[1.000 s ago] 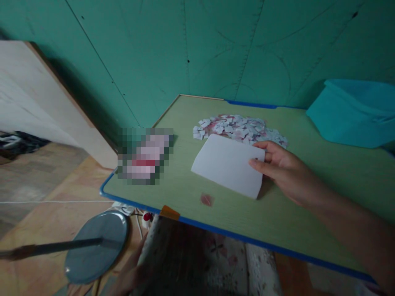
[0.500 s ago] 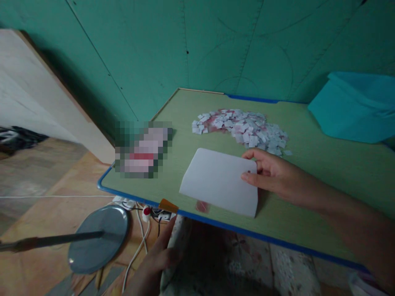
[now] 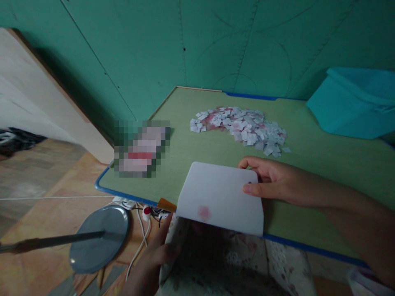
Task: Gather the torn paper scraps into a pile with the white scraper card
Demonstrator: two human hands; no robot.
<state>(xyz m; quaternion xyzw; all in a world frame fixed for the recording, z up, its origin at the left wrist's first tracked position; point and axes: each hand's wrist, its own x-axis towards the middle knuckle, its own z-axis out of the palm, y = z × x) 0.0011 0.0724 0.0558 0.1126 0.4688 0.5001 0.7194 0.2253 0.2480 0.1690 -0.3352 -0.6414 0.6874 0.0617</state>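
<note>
My right hand (image 3: pixel 262 179) is closed on the right side of a white sheet of stiff paper or card (image 3: pixel 219 195), thumb on top and fingers beneath. The white card lies low over the table's front edge, its near edge reaching past it. A blurred pink patch (image 3: pixel 204 212) shows on its lower left. Below the edge, my left hand (image 3: pixel 165 246) grips the left rim of a floral-patterned fabric (image 3: pixel 175 234); some of its fingers are hidden. A heap of small white and pinkish paper pieces (image 3: pixel 247 127) lies beyond the card.
A turquoise container (image 3: pixel 354 105) stands at the table's back right. A pixelated pinkish object (image 3: pixel 143 150) is at the left. Orange tape (image 3: pixel 166 204) sits on the blue table edge. On the floor are a round grey base with a pole (image 3: pixel 101 242) and white cables (image 3: pixel 140 242).
My right hand has drawn the white card toward me, over the table's front edge. The pink square formerly on the bare table is now where the card is. My left hand stays at the fabric.
</note>
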